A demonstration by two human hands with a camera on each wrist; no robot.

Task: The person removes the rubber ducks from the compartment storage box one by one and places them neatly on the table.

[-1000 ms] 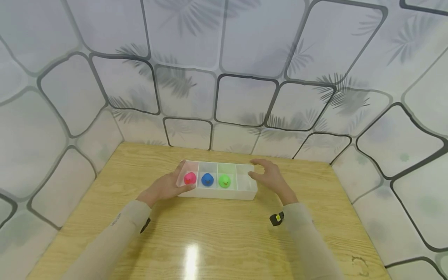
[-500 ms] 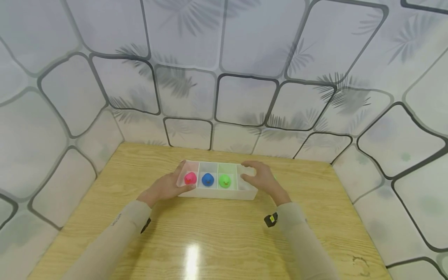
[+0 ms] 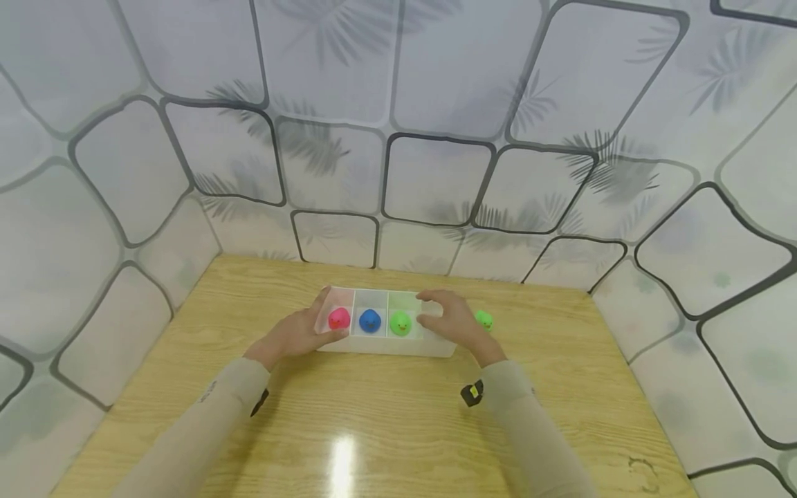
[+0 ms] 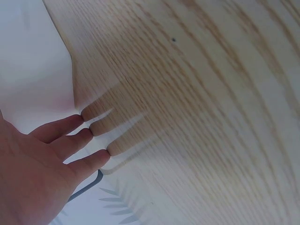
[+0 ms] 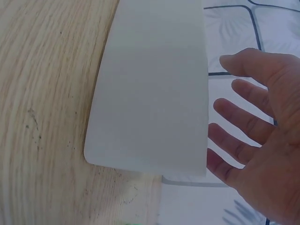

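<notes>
A long white box point(image 3: 386, 345) with four-sided compartments lies across the table. From left to right, a pink toy duck point(image 3: 339, 318), a blue duck point(image 3: 370, 321) and a green duck point(image 3: 400, 323) each sit in a separate compartment. My left hand point(image 3: 297, 331) holds the box's left end, thumb along the front; in the left wrist view its other fingertips reach the tabletop. Above the rightmost compartment hovers my right hand point(image 3: 456, 319), fingers spread and bent, holding nothing; it partly hides that compartment. Another green duck point(image 3: 483, 320) stands on the table, right of the right hand.
The wood-grain table point(image 3: 398, 415) stretches in front of the box. White patterned walls point(image 3: 411, 180) enclose it at the back and both sides, with the back wall a short way behind the box.
My right hand has moved left, from the box's right end to over its rightmost compartments, uncovering the green duck on the table. My left hand and the box stay put.
</notes>
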